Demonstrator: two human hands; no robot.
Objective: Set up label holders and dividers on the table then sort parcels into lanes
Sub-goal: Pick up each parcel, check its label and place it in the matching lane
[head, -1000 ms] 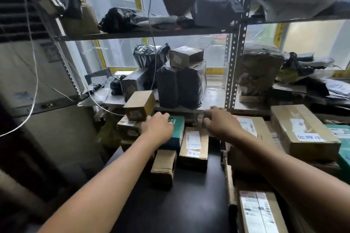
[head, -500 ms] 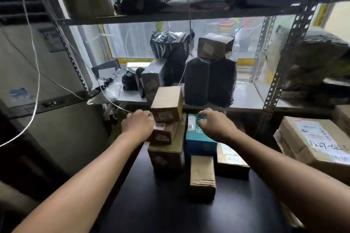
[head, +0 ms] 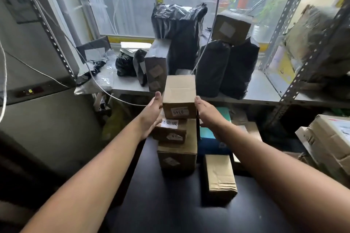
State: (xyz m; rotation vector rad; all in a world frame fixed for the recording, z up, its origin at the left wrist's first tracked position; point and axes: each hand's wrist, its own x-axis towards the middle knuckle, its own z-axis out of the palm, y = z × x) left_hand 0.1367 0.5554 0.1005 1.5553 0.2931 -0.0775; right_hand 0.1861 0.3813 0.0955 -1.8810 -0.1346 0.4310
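The grip is released and two-palmed: the left hand [head: 151, 114] and the right hand [head: 207, 114] lie flat, fingers straight, against opposite sides of the small top box [head: 179, 92], with nothing curled round it. Whether the palms press hard enough to bear it cannot be told. That box, a numbered sticker on its near face, tops a cardboard stack [head: 177, 154] at the far edge of the dark tabletop [head: 170, 206], just below the metal shelf [head: 265, 92]. A teal parcel [head: 214, 139] and a flat carton [head: 219, 174] lie just right of the stack. This looks like the sorting step, one parcel being taken. The next move calls for an even squeeze and a straight lift, sparing the boxes beneath. No dividers can be made out.
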